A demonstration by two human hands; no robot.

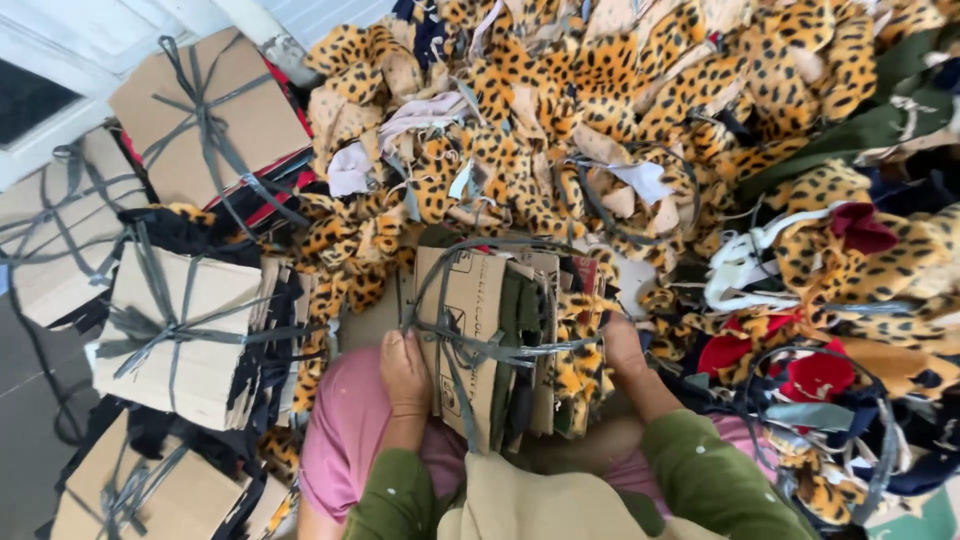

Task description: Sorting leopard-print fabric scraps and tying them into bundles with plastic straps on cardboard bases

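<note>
In the head view, much is buried or cut off. The right hand (622, 345) shows only its back and wrist; its fingers are lost behind the bundle (500, 340) and the leopard-print scraps beside it, so I cannot tell whether it grips anything or only presses against the bundle's right side. The person's green sleeves (700, 470) run out of the bottom edge, and pink trousers (345, 425) show under the left forearm.

The left hand (404, 372) is curled tight on the bundle's left edge, fingers wrapped over the cardboard face and the grey strap (470, 350) that crosses it. The bundle stands upright on the person's lap, directly between the two hands and touching both.

The bundle is a stack of flat fabric pieces, dark green and leopard-spotted, sandwiched by stiff brown cardboard and bound with flat grey strapping knotted near the middle. The strap loops loosely above its top edge.

Behind it, a heap of leopard-print offcuts (620, 110) fills the upper and right parts of the picture, soft and fleecy, mixed with red, white and dark green pieces. At the left lie several finished tied bundles (180, 330), each faced with cardboard and cross-strapped; the lowest and leftmost ones are cut off by the picture's edge.
</note>
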